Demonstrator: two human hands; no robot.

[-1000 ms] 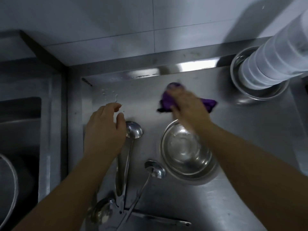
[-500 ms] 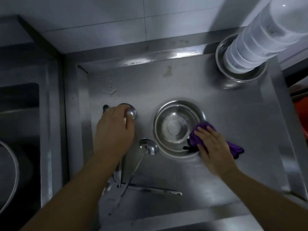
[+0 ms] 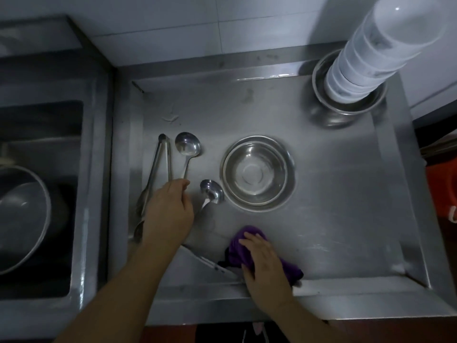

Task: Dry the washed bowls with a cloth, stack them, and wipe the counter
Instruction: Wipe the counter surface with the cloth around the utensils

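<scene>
Wiping step: right hand (image 3: 265,264) presses the purple cloth (image 3: 241,251) flat-fingered on the table (image 3: 346,219), near-side of the steel bowl (image 3: 257,173); left hand (image 3: 168,214) pinches a ladle handle (image 3: 186,167). Next, probably clearing utensils aside.

A dim, bluish light is falling over the scene. The steel counter (image 3: 333,194) is catching soft glare along its far edge, and the steel bowl (image 3: 257,173) at its middle is showing faint reflections. A broad shadow is lying on the tiled wall (image 3: 222,28) behind the stack of white bowls (image 3: 385,50) at the far right corner. Wide-angle distortion is bending that stack outward and blurring it. The sink (image 3: 42,199) beside the counter's left edge is sitting in deep gloom.
</scene>
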